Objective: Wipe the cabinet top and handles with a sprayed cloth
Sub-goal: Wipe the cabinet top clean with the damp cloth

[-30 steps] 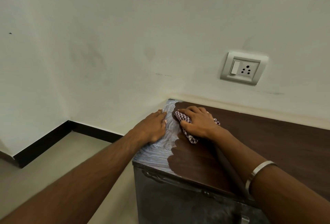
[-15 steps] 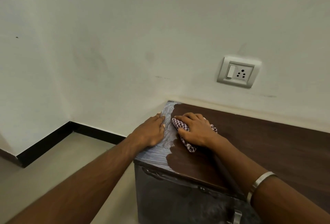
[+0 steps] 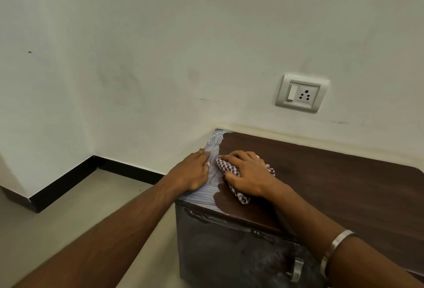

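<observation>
Beige floor fills the lower left, bounded by a black skirting that runs along the foot of the pale wall and turns a corner; this stretch beside the cabinet's left end lies open.

Next comes the left hand, its grip apart: fingers straight and flat on the left margin of the cabinet top, palm lying over the left edge. Under and around it the dark wood-grain surface carries a whitish smear with curved streaks, running from the back corner by the wall to the front edge.

Just right of it, close but not touching, the right hand has its grip curled down on the cloth, a crumpled checked fabric in maroon and white. Cloth pokes out at the fingertips, at the far side of the hand, and below the heel of the hand towards the front edge. It sits at the border between smear and bare wood.

Below the front edge the cabinet front is dark and dull, with a metal handle near the right wrist, which wears a silver bangle.

Further right the brown top stretches away bare, meeting the wall at the back. A white switch-and-socket plate is on the wall above it.
</observation>
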Available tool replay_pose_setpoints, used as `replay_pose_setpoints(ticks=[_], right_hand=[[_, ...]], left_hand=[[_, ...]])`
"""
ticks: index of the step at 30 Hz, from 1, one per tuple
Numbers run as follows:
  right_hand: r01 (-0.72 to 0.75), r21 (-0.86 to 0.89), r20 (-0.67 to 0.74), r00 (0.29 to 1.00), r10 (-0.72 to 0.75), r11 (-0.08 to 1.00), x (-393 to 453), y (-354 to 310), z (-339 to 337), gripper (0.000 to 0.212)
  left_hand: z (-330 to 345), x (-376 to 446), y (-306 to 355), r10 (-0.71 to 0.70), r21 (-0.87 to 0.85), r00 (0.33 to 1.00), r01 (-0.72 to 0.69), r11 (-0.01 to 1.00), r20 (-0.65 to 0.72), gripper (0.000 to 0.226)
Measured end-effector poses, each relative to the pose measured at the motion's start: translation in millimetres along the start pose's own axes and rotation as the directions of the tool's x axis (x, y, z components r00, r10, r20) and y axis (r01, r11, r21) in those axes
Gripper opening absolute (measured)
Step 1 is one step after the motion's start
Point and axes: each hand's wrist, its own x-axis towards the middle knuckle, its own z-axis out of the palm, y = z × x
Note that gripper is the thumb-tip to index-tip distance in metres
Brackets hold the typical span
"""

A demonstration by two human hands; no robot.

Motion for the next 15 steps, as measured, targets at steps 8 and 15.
replay_pose_setpoints(ticks=[8,15], right_hand=[[-0.013,0.002,0.026,1.000,0.013,1.000,-17,5,-7,0.057],[0.037,0.030,0.015,0.999,-0.038,0.999,-31,-12,-1,0.055]], left_hand=[[1,-12,-1,-0.008,-0.004,1.000,0.008,1.000,0.001,0.055],[1,-17,2,-0.019,-0.009,1.000,0.019,1.000,0.001,0.055]])
